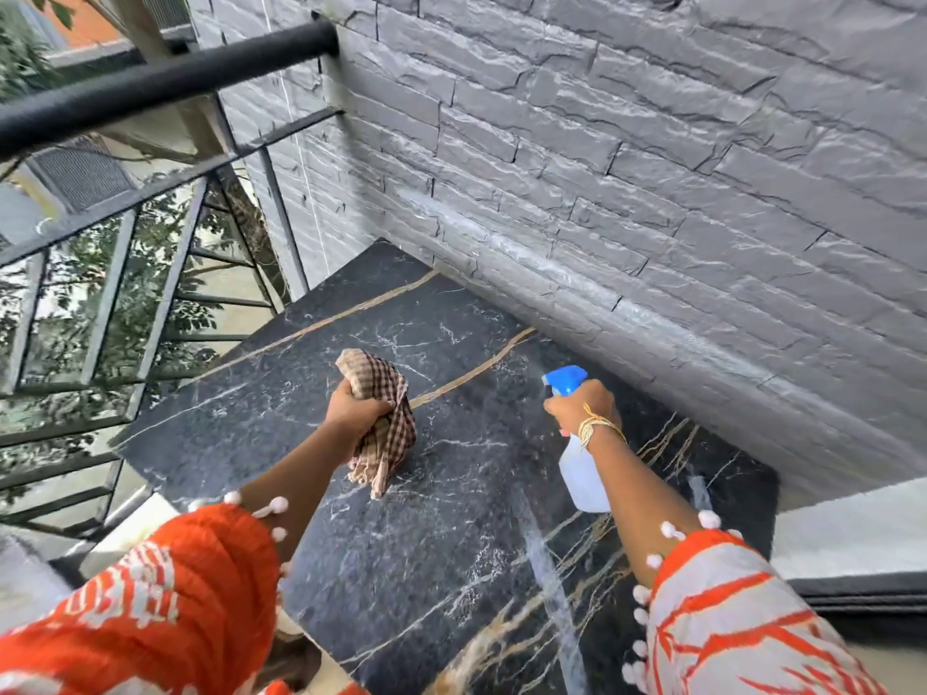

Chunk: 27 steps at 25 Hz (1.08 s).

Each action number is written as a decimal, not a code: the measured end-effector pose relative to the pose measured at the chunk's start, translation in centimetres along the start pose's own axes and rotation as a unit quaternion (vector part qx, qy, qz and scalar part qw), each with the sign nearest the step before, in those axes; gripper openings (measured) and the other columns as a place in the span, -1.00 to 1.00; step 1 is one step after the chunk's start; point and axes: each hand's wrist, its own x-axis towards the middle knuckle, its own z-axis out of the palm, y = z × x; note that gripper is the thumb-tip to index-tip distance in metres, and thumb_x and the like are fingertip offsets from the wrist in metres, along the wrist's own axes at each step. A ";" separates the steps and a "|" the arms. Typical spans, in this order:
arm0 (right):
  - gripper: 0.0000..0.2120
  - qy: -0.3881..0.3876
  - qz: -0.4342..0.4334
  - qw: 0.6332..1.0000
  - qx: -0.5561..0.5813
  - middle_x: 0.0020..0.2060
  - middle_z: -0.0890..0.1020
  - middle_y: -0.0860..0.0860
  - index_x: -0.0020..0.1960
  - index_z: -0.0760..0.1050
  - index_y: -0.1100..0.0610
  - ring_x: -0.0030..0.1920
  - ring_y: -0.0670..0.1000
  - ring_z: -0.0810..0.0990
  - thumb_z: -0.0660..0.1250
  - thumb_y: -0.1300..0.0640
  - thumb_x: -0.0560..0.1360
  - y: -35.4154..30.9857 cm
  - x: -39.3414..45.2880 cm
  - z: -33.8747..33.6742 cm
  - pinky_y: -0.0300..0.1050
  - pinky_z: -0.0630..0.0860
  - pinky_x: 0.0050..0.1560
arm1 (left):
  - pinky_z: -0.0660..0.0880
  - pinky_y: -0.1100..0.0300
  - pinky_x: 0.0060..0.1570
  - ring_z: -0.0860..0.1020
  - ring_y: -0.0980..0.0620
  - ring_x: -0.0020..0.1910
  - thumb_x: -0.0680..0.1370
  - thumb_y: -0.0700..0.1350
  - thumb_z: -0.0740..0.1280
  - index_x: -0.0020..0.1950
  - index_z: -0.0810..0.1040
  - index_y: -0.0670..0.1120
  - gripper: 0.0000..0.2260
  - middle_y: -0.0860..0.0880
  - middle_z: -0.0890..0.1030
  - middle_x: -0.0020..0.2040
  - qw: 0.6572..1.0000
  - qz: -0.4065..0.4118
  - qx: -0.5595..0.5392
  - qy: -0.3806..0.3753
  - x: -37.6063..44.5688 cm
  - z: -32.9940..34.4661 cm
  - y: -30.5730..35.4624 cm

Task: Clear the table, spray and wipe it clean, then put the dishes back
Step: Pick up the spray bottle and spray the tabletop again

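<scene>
Your right hand (582, 403) holds the spray bottle (577, 464) over the dark marble worktop (451, 544). Your grip is curled tight round its neck, and the blue nozzle (562, 381) points away from you, toward the grey stone wall (652, 168). Your left hand (353, 411) is squeezed round the bunched checked cloth (381, 423), whose loose end hangs down near the worktop. No dishes show on the worktop. The cloth is just left of the bottle, so your left hand looks nearer for wiping where the spray lands.
</scene>
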 end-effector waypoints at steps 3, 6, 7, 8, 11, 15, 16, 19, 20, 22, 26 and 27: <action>-0.64 0.013 0.009 1.000 0.015 -0.17 0.66 0.08 -0.02 0.56 0.16 -0.27 0.14 0.69 0.45 0.00 0.26 -0.9 2.4 -0.3 0.08 0.66 -0.09 | 0.52 0.10 -0.12 0.55 -0.06 -0.13 0.46 -0.30 0.41 0.24 0.44 -0.13 -0.62 -0.11 0.56 0.00 1.000 -0.010 -0.005 -0.009 1.3 0.7 0.3; -0.67 0.000 0.029 0.998 0.052 -0.23 0.69 0.11 -0.08 0.60 0.19 -0.44 0.07 0.67 0.40 0.05 0.22 -1.1 5.1 -0.7 0.10 0.68 -0.20 | 0.60 0.07 -0.19 0.58 -0.05 -0.27 0.46 -0.30 0.41 0.19 0.45 -0.13 -0.66 -0.15 0.61 -0.06 0.999 -0.038 -0.017 -0.015 2.5 0.7 0.2; -0.67 0.004 0.034 0.998 0.060 -0.23 0.69 0.11 -0.08 0.60 0.19 -0.46 0.06 0.66 0.39 0.06 0.21 -1.5 5.5 -0.9 0.11 0.68 -0.20 | 0.61 0.08 -0.23 0.58 -0.06 -0.28 0.46 -0.31 0.41 0.17 0.45 -0.12 -0.67 -0.16 0.61 -0.06 0.999 -0.043 -0.013 -0.015 2.9 0.7 0.1; -0.69 0.007 0.040 0.997 0.059 -0.23 0.69 0.11 -0.08 0.59 0.18 -0.46 0.07 0.66 0.39 0.06 0.22 -1.8 5.8 -1.0 0.10 0.68 -0.18 | 0.61 0.12 -0.31 0.57 -0.05 -0.30 0.46 -0.31 0.40 0.14 0.45 -0.12 -0.70 -0.15 0.61 -0.09 0.999 -0.046 -0.011 -0.013 3.2 0.7 0.0; -0.69 0.034 0.039 0.998 0.043 -0.25 0.66 0.04 -0.09 0.54 0.12 -0.42 0.10 0.67 0.40 0.02 0.22 -2.6 5.9 -1.1 0.05 0.67 -0.15 | 0.59 0.17 -0.44 0.56 -0.04 -0.33 0.48 -0.33 0.38 0.02 0.44 -0.09 -0.77 -0.11 0.58 -0.18 0.998 -0.055 -0.014 -0.003 3.8 0.6 0.0; -0.58 -0.002 0.032 0.997 0.071 -0.31 0.66 0.10 -0.05 0.60 0.20 -0.49 0.06 0.65 0.39 0.05 0.13 -2.1 6.6 0.3 0.13 0.67 -0.29 | 0.61 -0.04 -0.02 0.62 -0.15 -0.11 0.46 -0.31 0.41 0.13 0.45 -0.09 -0.69 -0.12 0.60 -0.05 0.998 -0.058 -0.020 -0.003 4.3 0.3 -0.4; -0.58 -0.004 0.029 0.997 0.066 -0.32 0.66 0.09 -0.07 0.59 0.21 -0.50 0.06 0.64 0.40 0.04 0.11 -2.3 6.2 0.6 0.12 0.67 -0.28 | 0.60 -0.06 -0.01 0.62 -0.14 -0.11 0.46 -0.30 0.41 0.15 0.45 -0.10 -0.68 -0.12 0.60 -0.06 0.998 -0.060 -0.024 -0.004 4.3 0.1 -0.5; -0.63 0.007 0.008 0.999 0.033 -0.26 0.65 0.05 -0.07 0.56 0.15 -0.40 0.09 0.67 0.43 0.02 0.16 -3.5 3.5 1.1 0.06 0.68 -0.18 | 0.59 -0.10 0.04 0.63 -0.16 -0.03 0.44 -0.28 0.43 0.17 0.45 -0.08 -0.65 -0.15 0.61 0.03 0.998 -0.050 -0.028 0.000 3.9 -0.6 -0.7; -0.65 -0.001 0.001 1.000 0.024 -0.26 0.64 0.04 -0.05 0.55 0.15 -0.40 0.08 0.67 0.44 0.03 0.21 -3.5 2.7 1.4 0.05 0.68 -0.16 | 0.60 -0.07 0.02 0.64 -0.13 -0.03 0.44 -0.26 0.44 0.19 0.45 -0.09 -0.64 -0.15 0.61 0.05 0.998 -0.051 -0.028 0.004 3.5 -1.0 -0.8; -0.65 -0.032 0.002 0.999 0.029 -0.26 0.63 0.06 0.00 0.55 0.19 -0.41 0.05 0.67 0.46 0.09 0.26 -3.3 1.2 1.7 0.06 0.68 -0.18 | 0.63 0.12 -0.23 0.66 0.03 -0.26 0.46 -0.27 0.42 0.19 0.44 -0.11 -0.65 -0.12 0.60 -0.05 0.998 -0.050 -0.034 0.008 2.4 -1.6 -1.1; -0.65 -0.041 -0.032 0.999 0.012 -0.21 0.62 0.04 0.03 0.53 0.16 -0.40 0.02 0.64 0.48 0.09 0.29 -2.6 -2.4 2.5 0.07 0.68 -0.16 | 0.54 0.22 -0.49 0.61 0.06 -0.40 0.47 -0.30 0.40 0.18 0.45 -0.13 -0.69 -0.07 0.57 -0.17 0.997 -0.043 -0.060 0.030 -0.4 -3.2 -2.1; -0.66 -0.047 -0.045 0.998 0.004 -0.19 0.63 0.05 0.04 0.54 0.16 -0.40 0.01 0.63 0.47 0.09 0.30 -2.4 -3.6 2.8 0.06 0.68 -0.16 | 0.56 0.18 -0.42 0.61 0.01 -0.30 0.47 -0.30 0.41 0.20 0.45 -0.14 -0.66 -0.09 0.59 -0.12 0.996 -0.044 -0.075 0.035 -1.2 -3.9 -2.7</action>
